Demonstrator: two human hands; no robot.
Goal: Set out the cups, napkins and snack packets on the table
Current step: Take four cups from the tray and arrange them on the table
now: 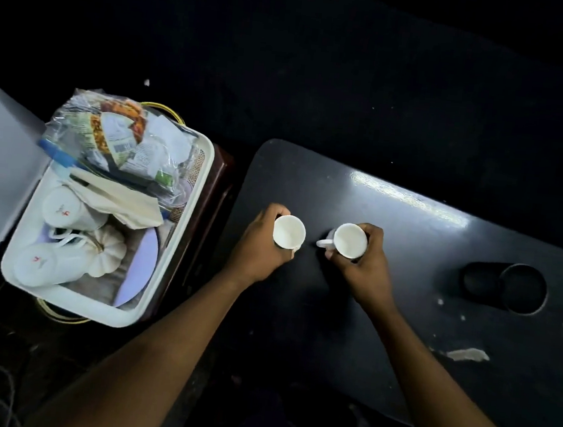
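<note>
My left hand [259, 245] grips a white cup [289, 232] from its left side, over the left part of the dark table [398, 345]. My right hand [366, 266] holds a second white cup [349, 240], its handle pointing left. Both cups are upright with their mouths up. I cannot tell whether they touch the tabletop. To the left, a white tray [206, 158] holds two more white cups [67, 210] lying on their sides, folded cream napkins [126, 203] and crinkled snack packets [119, 135].
The tray rests on a dark wooden stand [219, 186] beside the table's left end. A black cup holder [522, 288] is sunk into the table at the right. A white pumpkin-shaped thing [107, 253] and a pale round plate [140, 268] lie in the tray. Paper scraps [466, 354] dot the table.
</note>
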